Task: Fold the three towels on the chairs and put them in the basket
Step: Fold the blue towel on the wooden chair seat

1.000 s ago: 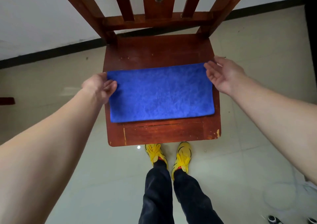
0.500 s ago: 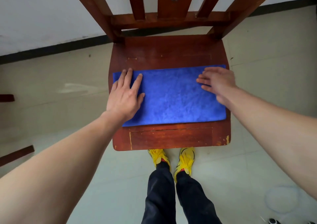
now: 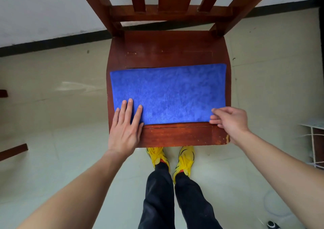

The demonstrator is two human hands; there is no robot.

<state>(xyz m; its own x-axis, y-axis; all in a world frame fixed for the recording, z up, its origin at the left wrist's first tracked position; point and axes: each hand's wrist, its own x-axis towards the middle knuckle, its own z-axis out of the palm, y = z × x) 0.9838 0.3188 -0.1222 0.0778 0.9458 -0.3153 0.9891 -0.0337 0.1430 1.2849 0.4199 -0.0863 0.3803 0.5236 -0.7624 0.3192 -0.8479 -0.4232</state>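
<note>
A blue towel [image 3: 169,93], folded into a flat rectangle, lies across the seat of a red-brown wooden chair [image 3: 168,50]. My left hand [image 3: 125,127] lies flat with straight fingers on the towel's near left corner, its palm over the seat's front edge. My right hand [image 3: 229,121] is at the near right corner, fingers bent, with the fingertips touching the towel's edge there. Whether it pinches the cloth cannot be made out. No basket shows.
The chair's slatted back [image 3: 173,2] rises at the far side, against a white wall. Pale tiled floor surrounds the chair. My feet in yellow shoes [image 3: 171,158] stand just before the seat. A white wire frame [image 3: 313,144] is at the right edge; dark wooden pieces [image 3: 12,151] at the left.
Both hands slid from the towel's far side toward me, down to its near corners. The towel stays flat on the seat. The view has moved closer to the chair.
</note>
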